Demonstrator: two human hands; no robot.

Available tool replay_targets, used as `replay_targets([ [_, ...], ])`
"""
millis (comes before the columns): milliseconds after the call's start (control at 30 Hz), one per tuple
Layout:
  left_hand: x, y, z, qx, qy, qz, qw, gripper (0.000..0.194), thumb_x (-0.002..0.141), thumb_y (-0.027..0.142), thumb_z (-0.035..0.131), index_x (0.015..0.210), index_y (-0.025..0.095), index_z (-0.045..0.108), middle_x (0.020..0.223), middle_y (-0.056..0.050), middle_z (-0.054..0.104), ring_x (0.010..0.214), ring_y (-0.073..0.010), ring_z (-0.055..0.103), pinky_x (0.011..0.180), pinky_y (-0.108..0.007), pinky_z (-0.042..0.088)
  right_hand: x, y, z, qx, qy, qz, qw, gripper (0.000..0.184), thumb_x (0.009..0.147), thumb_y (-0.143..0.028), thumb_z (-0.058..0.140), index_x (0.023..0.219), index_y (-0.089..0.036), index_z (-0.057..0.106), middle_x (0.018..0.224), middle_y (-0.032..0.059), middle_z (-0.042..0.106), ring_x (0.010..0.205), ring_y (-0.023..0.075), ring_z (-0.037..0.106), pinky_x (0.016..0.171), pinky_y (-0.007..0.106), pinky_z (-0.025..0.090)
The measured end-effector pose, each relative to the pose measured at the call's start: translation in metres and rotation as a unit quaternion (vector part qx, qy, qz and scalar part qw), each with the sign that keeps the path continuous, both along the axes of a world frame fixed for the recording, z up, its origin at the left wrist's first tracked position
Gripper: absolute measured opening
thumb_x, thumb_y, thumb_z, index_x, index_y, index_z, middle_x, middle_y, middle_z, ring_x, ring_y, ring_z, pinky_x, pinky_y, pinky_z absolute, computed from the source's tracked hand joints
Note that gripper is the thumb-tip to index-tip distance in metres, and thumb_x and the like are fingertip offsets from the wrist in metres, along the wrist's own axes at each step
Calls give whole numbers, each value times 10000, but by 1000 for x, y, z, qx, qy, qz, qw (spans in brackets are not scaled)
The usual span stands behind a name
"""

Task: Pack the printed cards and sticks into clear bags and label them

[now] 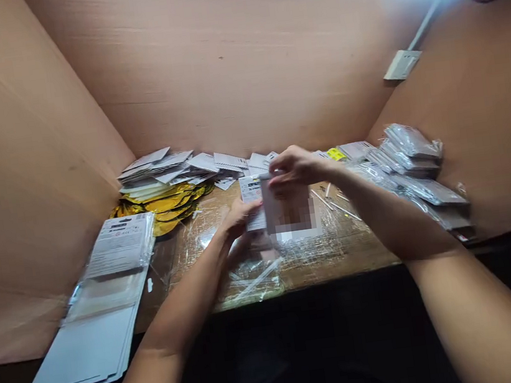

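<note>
Both my hands meet over the middle of the wooden bench (338,249). My left hand (238,222) grips the lower left side of a small white printed card pack (253,201) held upright. My right hand (294,167) pinches its top edge from above, fingers curled. Part of the pack is blurred out. Under my hands lie crumpled clear plastic sleeves (252,276).
A stack of white cards and clear bags (104,293) lies at the left. Loose white cards (163,169) sit on yellow foil pieces (167,203) at the back left. Bagged packs (414,158) pile at the right. Thin white sticks (332,203) lie behind my right hand. Brown board walls enclose the bench.
</note>
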State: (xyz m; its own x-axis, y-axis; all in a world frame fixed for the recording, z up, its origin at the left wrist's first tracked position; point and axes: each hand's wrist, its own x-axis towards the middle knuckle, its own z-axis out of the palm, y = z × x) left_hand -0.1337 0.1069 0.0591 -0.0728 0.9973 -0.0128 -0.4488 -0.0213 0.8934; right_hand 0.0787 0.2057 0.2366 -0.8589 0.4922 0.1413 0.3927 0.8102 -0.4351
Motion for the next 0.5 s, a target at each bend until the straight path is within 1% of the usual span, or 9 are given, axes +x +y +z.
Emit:
replay_targets([
  [67, 13, -9, 8, 7, -10, -56, 998, 809, 635, 670, 1005, 1193, 131, 775, 1087, -186, 838, 986, -372, 815, 920, -514, 665, -14, -18, -14, 105, -15, -51, 993, 414, 894, -617, 831, 810, -218, 754, 708, 9, 618, 719, 169, 545, 721, 317, 393],
  [133, 23, -16, 19, 12, -26, -88, 996, 889, 659, 860, 882, 1180, 146, 782, 1057, -197, 839, 1025, -422, 810, 878, -539, 678, -12, -28, -25, 172, -16, -88, 981, 435, 966, -643, 750, 858, -222, 758, 793, 48, 686, 789, 205, 604, 767, 338, 416],
  [167, 29, -19, 25, 15, -23, -96, 995, 904, 646, 883, 871, 1174, 155, 786, 1058, -198, 841, 1046, -439, 805, 869, -541, 682, -5, -32, -28, 187, -12, -96, 978, 461, 990, -664, 711, 886, -218, 756, 843, 68, 711, 831, 226, 628, 793, 353, 435],
  [200, 35, -22, 32, 19, -9, -97, 995, 889, 618, 847, 915, 1168, 161, 790, 1064, -194, 842, 1053, -446, 804, 867, -536, 685, 4, -35, -30, 193, 0, -102, 976, 493, 994, -694, 689, 916, -211, 752, 891, 88, 727, 882, 252, 646, 826, 372, 459],
  [267, 51, -27, 47, 34, 42, -84, 995, 813, 560, 649, 1048, 1159, 159, 797, 1081, -177, 845, 1030, -431, 808, 879, -516, 688, 29, -41, -31, 183, 59, -126, 973, 580, 944, -772, 705, 1034, -200, 747, 1023, 135, 738, 1050, 332, 659, 929, 439, 506],
  [333, 71, -34, 59, 70, 81, -74, 991, 751, 564, 483, 1084, 1174, 151, 801, 1122, -162, 843, 1029, -407, 808, 909, -514, 688, 59, -49, -37, 136, 166, -168, 962, 763, 851, -829, 771, 1272, -197, 697, 1211, 178, 708, 1248, 416, 607, 1045, 520, 521],
  [400, 95, -42, 63, 118, 89, -76, 986, 701, 630, 442, 1054, 1216, 154, 800, 1196, -152, 831, 1094, -401, 793, 953, -535, 680, 93, -60, -54, 26, 279, -188, 941, 996, 784, -825, 837, 1512, -210, 546, 1343, 190, 661, 1328, 435, 585, 1091, 549, 537],
  [433, 106, -47, 62, 135, 90, -73, 984, 677, 650, 424, 1043, 1225, 161, 801, 1227, -145, 824, 1135, -402, 781, 977, -542, 672, 109, -67, -68, -46, 322, -181, 928, 1074, 772, -806, 860, 1581, -219, 469, 1360, 183, 658, 1316, 420, 608, 1087, 543, 554],
  [500, 128, -56, 51, 143, 97, -68, 983, 683, 611, 357, 1057, 1216, 174, 797, 1265, -132, 811, 1201, -401, 755, 1026, -532, 651, 138, -84, -105, -187, 366, -149, 899, 1111, 769, -738, 895, 1624, -232, 399, 1329, 156, 689, 1257, 376, 668, 1074, 519, 580],
])
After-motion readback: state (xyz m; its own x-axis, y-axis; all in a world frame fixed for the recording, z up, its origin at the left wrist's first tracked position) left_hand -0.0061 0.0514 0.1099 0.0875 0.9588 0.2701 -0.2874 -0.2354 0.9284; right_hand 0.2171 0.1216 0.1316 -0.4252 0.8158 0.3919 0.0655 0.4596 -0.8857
